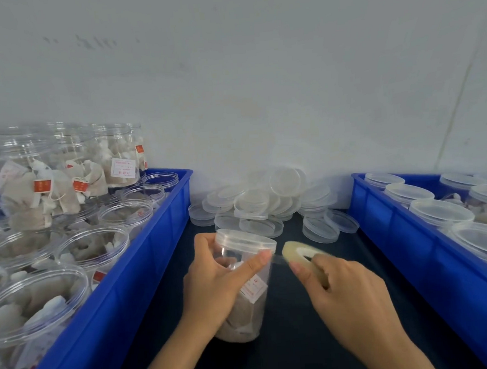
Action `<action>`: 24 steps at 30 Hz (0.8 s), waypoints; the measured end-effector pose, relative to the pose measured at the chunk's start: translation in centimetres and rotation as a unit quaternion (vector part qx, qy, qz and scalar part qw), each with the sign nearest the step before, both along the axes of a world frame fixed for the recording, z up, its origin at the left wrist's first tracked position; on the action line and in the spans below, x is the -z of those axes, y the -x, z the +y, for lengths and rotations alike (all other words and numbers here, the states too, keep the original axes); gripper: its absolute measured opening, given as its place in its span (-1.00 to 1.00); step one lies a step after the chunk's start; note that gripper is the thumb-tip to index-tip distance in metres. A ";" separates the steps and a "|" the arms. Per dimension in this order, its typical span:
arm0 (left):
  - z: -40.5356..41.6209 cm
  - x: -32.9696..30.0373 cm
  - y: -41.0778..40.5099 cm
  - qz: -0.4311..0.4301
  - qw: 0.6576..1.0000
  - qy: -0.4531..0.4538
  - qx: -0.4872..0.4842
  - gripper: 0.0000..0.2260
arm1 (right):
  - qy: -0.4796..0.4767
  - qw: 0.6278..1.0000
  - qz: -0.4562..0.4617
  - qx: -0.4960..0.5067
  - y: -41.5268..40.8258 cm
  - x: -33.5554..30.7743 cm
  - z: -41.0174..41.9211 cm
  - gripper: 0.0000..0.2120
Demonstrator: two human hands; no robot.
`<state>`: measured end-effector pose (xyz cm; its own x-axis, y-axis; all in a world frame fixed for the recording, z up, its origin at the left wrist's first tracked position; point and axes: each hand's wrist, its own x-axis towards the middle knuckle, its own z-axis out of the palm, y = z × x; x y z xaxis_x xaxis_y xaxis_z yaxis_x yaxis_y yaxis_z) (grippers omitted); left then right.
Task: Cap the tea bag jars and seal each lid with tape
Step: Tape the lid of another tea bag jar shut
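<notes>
A clear plastic jar (pixel 247 313) of tea bags stands on the dark table, tilted slightly, with a clear lid (pixel 246 239) on top. My left hand (pixel 214 284) grips the jar's side, and its thumb presses just under the lid's rim on the right. My right hand (pixel 344 289) holds a roll of clear tape (pixel 302 256) close to the jar's right side. A short strip of tape runs from the roll to the spot under my left thumb.
A blue crate (pixel 144 272) on the left holds several open jars of tea bags, with more stacked at its back. A blue crate (pixel 414 247) on the right holds several capped jars. A pile of loose clear lids (pixel 269 202) lies against the wall behind the jar.
</notes>
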<state>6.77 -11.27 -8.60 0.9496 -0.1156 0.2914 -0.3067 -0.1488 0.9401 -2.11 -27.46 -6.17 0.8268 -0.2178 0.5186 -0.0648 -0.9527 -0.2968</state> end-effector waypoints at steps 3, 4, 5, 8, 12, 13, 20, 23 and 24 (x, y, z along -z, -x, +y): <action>0.1 0.0 -0.2 0.002 1.000 -0.012 0.013 -0.23 | 0.041 0.999 -0.006 0.004 0.2 -0.4 -0.6 -0.47; 0.2 0.0 -0.3 0.005 1.000 -0.008 0.021 -0.23 | 0.042 0.999 0.001 0.004 0.1 -0.4 -0.6 -0.46; 0.3 0.0 -0.3 0.008 0.999 0.001 0.031 -0.24 | 0.036 0.999 0.011 0.004 0.1 -0.2 -0.6 -0.45; 0.4 0.1 -0.3 0.026 0.996 0.038 0.079 -0.26 | 0.005 1.000 0.027 0.000 -0.4 0.1 -0.6 -0.49; 0.2 0.1 -0.3 0.050 0.986 0.079 0.137 -0.25 | 0.004 0.999 0.041 -0.006 -0.4 -0.1 -0.5 -0.50; 0.2 0.1 -0.2 0.053 0.984 0.082 0.147 -0.25 | 0.004 0.999 0.047 -0.006 -0.3 -0.2 -0.5 -0.49; 0.0 0.5 -0.3 0.065 0.975 0.115 0.180 -0.23 | -0.041 0.997 0.063 -0.010 -0.3 0.0 -0.6 -0.73; 0.0 0.6 -0.4 0.065 0.974 0.120 0.182 -0.22 | -0.055 0.997 0.057 -0.025 -0.3 0.0 -0.6 -0.75; 0.0 0.7 -0.5 0.064 0.973 0.122 0.187 -0.22 | -0.055 0.997 0.052 -0.031 -0.2 0.0 -0.6 -0.72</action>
<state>7.24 -11.31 -9.26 0.8851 -0.4012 0.2359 -0.1746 0.1835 0.9674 -1.88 -28.06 -6.17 0.8887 -0.2151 0.4049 -0.0425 -0.9180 -0.3943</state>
